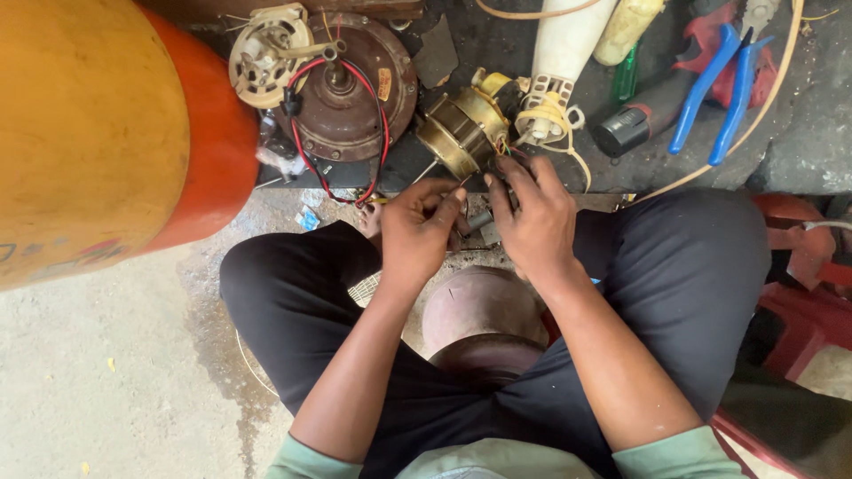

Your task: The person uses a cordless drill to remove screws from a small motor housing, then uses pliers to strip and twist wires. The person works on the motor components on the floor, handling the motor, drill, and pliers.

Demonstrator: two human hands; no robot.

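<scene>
i sit cross-legged on a rough, stained grey concrete floor point(115, 372), dusty and pale to my left, darker and oily near my knees. beside me on the left bulges a big smooth cylinder, yellow with an orange-red end point(106, 133). ahead lies a dark grimy work slab point(497, 35) crowded with parts: a round brown rusty metal motor housing with red and black wires looped over it point(351, 89), a cream plastic slotted disc point(266, 53), blue-handled pliers point(719, 89) and a black cylindrical tool handle point(639, 120).

my left hand point(417, 235) is curled, thumb and fingertips pinched on a small dark part i cannot make out. my right hand point(537, 222) reaches forward, fingers bent and pressed together on the thin coloured wires at the base of the small brass-coloured motor with copper windings point(466, 129), which rests tilted at the slab's near edge, just above both hands. between my knees sits a dull reddish-brown domed metal cover point(479, 310).
</scene>
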